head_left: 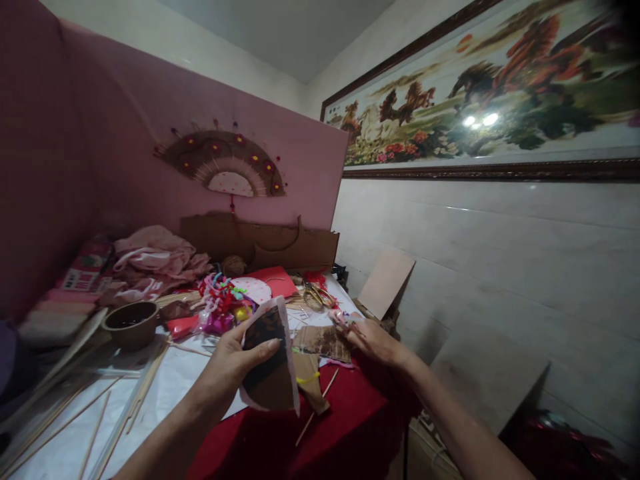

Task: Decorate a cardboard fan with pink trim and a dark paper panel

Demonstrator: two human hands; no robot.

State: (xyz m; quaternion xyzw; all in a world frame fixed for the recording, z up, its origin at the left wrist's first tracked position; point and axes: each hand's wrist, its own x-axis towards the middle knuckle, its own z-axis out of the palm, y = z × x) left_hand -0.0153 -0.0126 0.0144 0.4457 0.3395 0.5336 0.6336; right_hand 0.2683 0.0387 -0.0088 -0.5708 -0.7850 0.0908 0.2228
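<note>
My left hand [253, 357] grips a brown cardboard piece [273, 390] with a pale border, thumb on its front and the fingers hidden behind. The upper part of the piece looks dark. My right hand [367, 337] is at the table's right side, above a rough torn cardboard strip [323, 341]. Its fingers are bent together around something small and pale with coloured specks; I cannot make out what it is. Gold-handled scissors [319, 297] lie just beyond the right hand. A folded brown strip with a yellow band [311, 380] lies between the hands.
A brown bowl [131, 325] with dark contents stands left, near thin wooden sticks [95, 427]. Colourful pipe cleaners [223, 297], a spotted pale piece [253, 289] and red paper [275, 280] lie behind. A decorated fan [225, 163] is on the pink panel. Red cloth [350, 420] covers the front edge.
</note>
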